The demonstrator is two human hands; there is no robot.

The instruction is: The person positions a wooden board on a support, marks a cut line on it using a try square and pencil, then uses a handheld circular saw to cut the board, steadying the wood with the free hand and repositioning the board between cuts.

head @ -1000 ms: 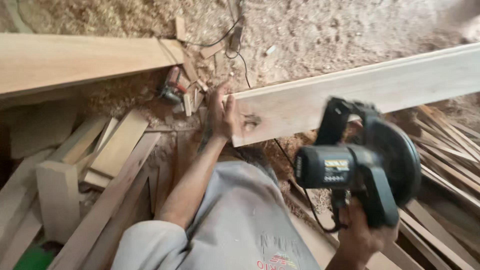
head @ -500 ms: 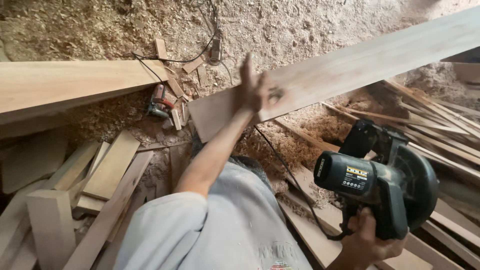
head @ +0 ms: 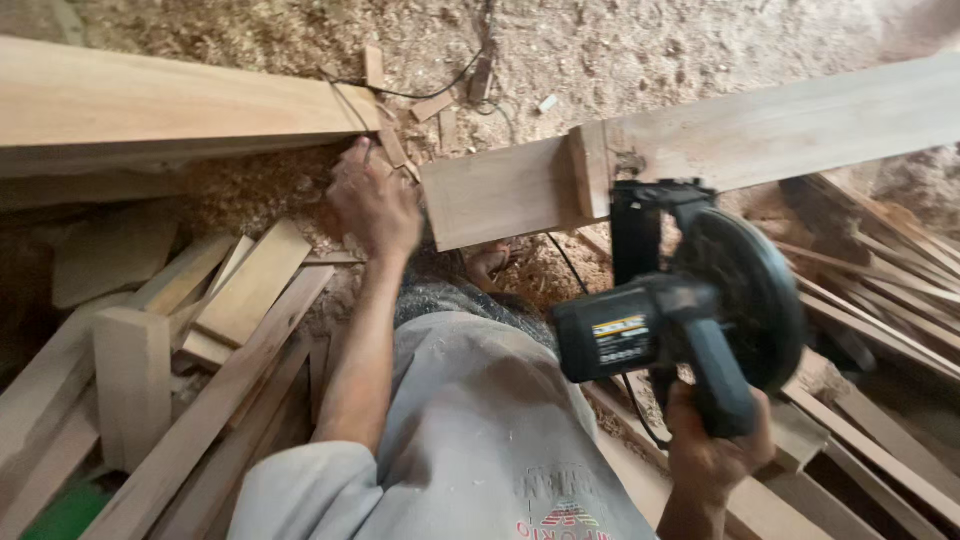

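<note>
From the head camera, the right hand (head: pixel 712 455) was clenched around the handle of a black circular saw (head: pixel 690 310), which it held up just below the long plank (head: pixel 700 150) that crossed the view from the centre to the right edge. A small wooden block (head: pixel 590 170) sat against that plank's face, directly above the saw. The left hand (head: pixel 375 200) lay left of the long plank's cut end, fingers loosely spread and grasping nothing, resting among sawdust just under the end of a second thick plank (head: pixel 150 105) that ran off to the left. Offcuts (head: pixel 240 290) were piled below that second plank, well left of the saw, and thin strips (head: pixel 880 300) lay to the saw's right.
</note>
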